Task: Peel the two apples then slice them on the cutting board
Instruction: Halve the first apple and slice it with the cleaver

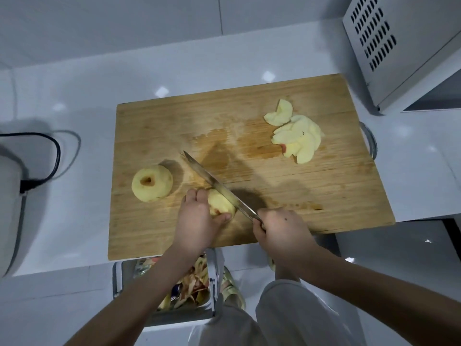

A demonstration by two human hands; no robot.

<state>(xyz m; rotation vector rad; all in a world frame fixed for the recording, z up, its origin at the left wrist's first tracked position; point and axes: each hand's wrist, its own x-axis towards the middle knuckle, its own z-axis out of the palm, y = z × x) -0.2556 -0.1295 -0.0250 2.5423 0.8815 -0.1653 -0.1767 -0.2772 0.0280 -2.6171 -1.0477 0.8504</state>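
A wooden cutting board (pixel 174 126) lies on the white counter. My left hand (pixel 197 218) grips a peeled apple piece (pixel 220 201) near the board's front edge. My right hand (pixel 282 229) holds the handle of a knife (pixel 212 182), whose blade rests against the right side of that piece and points up-left. A whole peeled apple (pixel 152 183) stands on the board's left side, stem hollow up. A pile of apple slices (pixel 295 133) lies at the board's far right.
A bin (pixel 194 288) with apple peels stands below the counter edge, between my forearms. A white perforated appliance (pixel 404 46) sits at the back right. At the left edge are a white appliance (pixel 10 196) and its black cable (pixel 53 156).
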